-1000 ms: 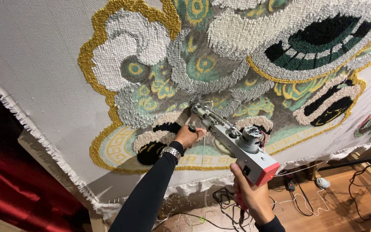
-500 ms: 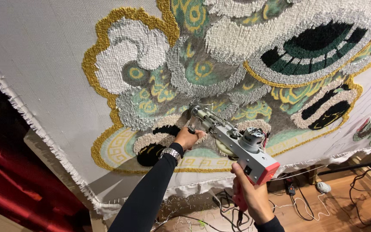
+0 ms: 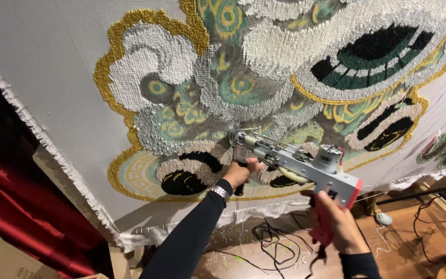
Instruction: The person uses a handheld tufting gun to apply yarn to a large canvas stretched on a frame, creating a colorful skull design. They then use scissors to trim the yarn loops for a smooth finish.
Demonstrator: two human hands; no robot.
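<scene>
Both hands clenched on the tufting gun [image 3: 295, 164] at lower centre, left hand [image 3: 241, 173] on the front grip, right hand [image 3: 336, 222] on the red handle, nose pressed to the tufted cloth [image 3: 52, 62], barely shifted since a second ago, tufting apparently continuing.

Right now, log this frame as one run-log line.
left hand: grips front handle of tufting gun | right hand: holds red rear grip | gun tip: against tufted cloth | floor: cables
</scene>
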